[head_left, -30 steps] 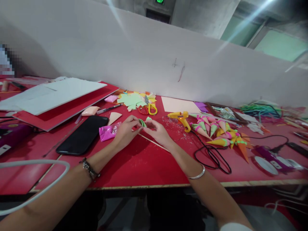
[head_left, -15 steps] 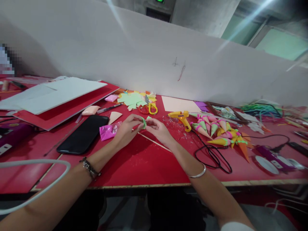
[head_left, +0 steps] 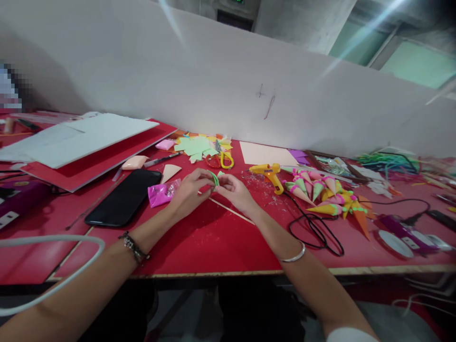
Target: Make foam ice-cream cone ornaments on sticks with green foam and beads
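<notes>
Over the red table (head_left: 221,242) my left hand (head_left: 188,190) and my right hand (head_left: 235,190) meet, both pinched on a small curled green paper piece (head_left: 214,179). A thin wooden stick (head_left: 231,211) lies on the table just under my right hand. A crumpled pink bag (head_left: 161,194) lies left of my left hand, beside a black phone (head_left: 124,197). A yellow glue gun (head_left: 269,175) rests to the right of my right hand, next to a pile of coloured paper cones (head_left: 324,194).
Green and yellow paper cut-outs (head_left: 197,147) and yellow-handled scissors (head_left: 223,159) lie behind my hands. A black cable (head_left: 315,232) loops at the right. White boards (head_left: 78,137) lie at the far left. A white partition (head_left: 213,80) closes the table's far side.
My hands have drawn slightly closer together and turned the green piece between the fingertips. Nothing else on the table has moved.
</notes>
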Demonstrator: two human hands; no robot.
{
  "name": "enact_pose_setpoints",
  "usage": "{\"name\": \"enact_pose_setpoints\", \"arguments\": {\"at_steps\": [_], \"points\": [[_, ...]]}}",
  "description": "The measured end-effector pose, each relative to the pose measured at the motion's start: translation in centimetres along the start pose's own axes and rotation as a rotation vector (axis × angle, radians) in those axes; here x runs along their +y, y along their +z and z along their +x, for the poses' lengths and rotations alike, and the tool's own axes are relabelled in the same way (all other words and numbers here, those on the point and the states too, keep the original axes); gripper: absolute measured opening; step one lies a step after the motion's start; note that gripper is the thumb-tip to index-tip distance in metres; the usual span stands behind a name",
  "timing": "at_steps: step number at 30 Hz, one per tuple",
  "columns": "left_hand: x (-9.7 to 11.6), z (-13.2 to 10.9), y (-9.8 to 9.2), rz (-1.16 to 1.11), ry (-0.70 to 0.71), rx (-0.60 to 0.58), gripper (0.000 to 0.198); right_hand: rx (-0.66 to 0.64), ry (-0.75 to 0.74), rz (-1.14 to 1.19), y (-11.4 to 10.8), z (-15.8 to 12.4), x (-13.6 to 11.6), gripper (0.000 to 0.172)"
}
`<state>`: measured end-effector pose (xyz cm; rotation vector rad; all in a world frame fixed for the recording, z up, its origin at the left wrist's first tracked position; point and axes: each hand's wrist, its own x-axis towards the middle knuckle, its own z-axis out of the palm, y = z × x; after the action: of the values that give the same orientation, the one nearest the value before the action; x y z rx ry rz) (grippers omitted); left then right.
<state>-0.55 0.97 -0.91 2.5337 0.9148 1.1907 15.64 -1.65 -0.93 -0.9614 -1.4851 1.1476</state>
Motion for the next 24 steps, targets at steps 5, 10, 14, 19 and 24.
{"name": "enact_pose_setpoints", "arguments": {"at_steps": [5,10,14,19,24], "points": [[0.18,0.01,-0.18,0.095,-0.01,-0.012,0.01,-0.01,0.023,0.022,0.01,0.05,0.03,0.023],[0.17,0.09,-0.41,0.153,0.005,0.015,0.009,0.003,0.05,-0.007,-0.14,0.01,-0.25,0.023],[0.14,0.02,-0.48,0.12,-0.016,0.005,0.011,-0.012,0.075,0.0,-0.41,0.05,-0.14,0.026],[0.31,0.03,-0.58,0.07,-0.017,-0.005,0.011,-0.019,0.108,0.078,-0.55,0.1,-0.08,0.023],[0.21,0.04,-0.65,0.057,-0.009,-0.002,0.009,0.014,0.094,0.042,-0.54,0.05,-0.34,0.025]]}}
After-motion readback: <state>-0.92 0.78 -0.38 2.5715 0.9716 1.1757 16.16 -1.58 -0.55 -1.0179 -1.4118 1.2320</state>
